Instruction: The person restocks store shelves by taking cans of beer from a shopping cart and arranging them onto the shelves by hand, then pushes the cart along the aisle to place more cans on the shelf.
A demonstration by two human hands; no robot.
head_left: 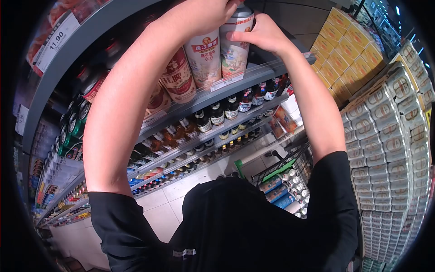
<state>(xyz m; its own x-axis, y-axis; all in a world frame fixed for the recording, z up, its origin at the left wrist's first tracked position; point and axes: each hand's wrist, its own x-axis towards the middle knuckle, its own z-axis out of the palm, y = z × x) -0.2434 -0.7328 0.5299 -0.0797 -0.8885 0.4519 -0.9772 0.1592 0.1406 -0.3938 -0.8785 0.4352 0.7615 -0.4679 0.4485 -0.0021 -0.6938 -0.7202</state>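
Observation:
A tall white beer can (235, 47) with coloured print and a grey top stands on the upper shelf at its front edge. My right hand (260, 35) is wrapped around its upper side, the thumb lying across the front. At the frame's top edge, my left hand (222, 10) has its fingers closed at the can's grey top; part of this hand is cut off. A similar white beer can (205, 59) stands just left of it, and a red-and-cream can (179, 79) comes after that, partly behind my left forearm.
Price tags line the shelf edge (204, 97). Lower shelves hold rows of beer bottles (217, 114). A shopping cart (283, 170) with several cans in it stands below my right arm. Stacked yellow boxes (346, 52) and wrapped can packs (385, 149) rise on the right.

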